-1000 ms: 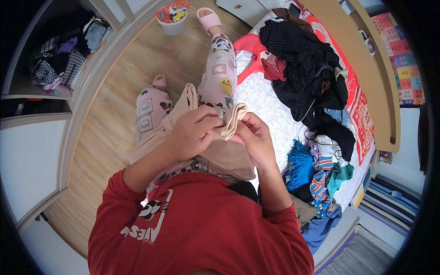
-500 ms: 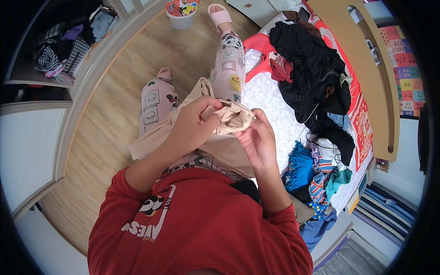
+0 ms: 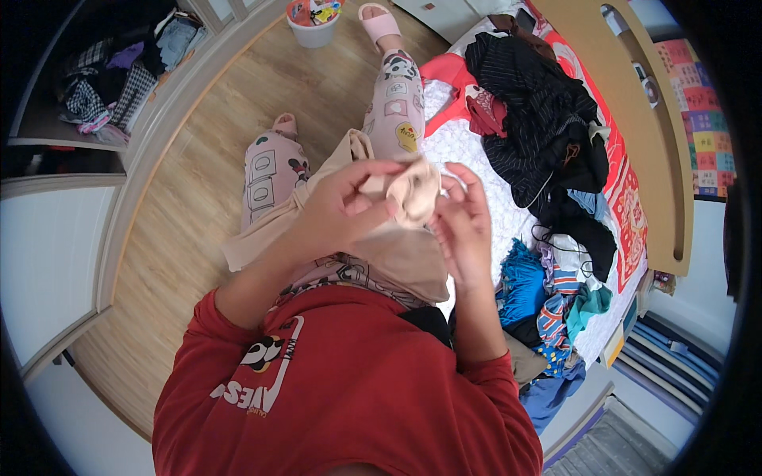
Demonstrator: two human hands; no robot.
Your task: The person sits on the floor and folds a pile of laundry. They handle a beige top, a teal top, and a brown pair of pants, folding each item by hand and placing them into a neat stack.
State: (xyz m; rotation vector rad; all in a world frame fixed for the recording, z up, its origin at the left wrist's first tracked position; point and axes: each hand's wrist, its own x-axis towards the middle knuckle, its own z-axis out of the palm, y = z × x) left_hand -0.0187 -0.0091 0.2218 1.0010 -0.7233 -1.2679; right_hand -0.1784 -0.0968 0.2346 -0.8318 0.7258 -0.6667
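Beige garment (image 3: pixel 401 262) draped over the lap, directly under and between two bare hands, with a bunched, gathered end (image 3: pixel 416 192) lifted at chest-front, away from the torso. Left hand (image 3: pixel 343 205) at the left side of the bunch, pinching the fabric between thumb and bent fingers. Right hand (image 3: pixel 467 230) at the right side, fingers parted and loosely curled, slightly blurred; impossible to tell from this angle whether gripping the edge or only just beside it. Left hand nearer the garment's bulk: one long length running diagonally, from a raised fold between the knees down to a loose end past the left wrist, partly behind the left forearm. Wider, darker panel below the bunch, close to the waist, stopping short of the right wrist. Beneath, legs in pale pink printed trousers (image 3: pixel 393 99). To the right, a bed with a white cover (image 3: pixel 508 216), heaped with black pinstriped clothing (image 3: pixel 532 119) and, closer in, a blue fringed cloth (image 3: pixel 521 285). Far ahead on the wooden floor (image 3: pixel 178 246), a pale bucket (image 3: pixel 313 36).
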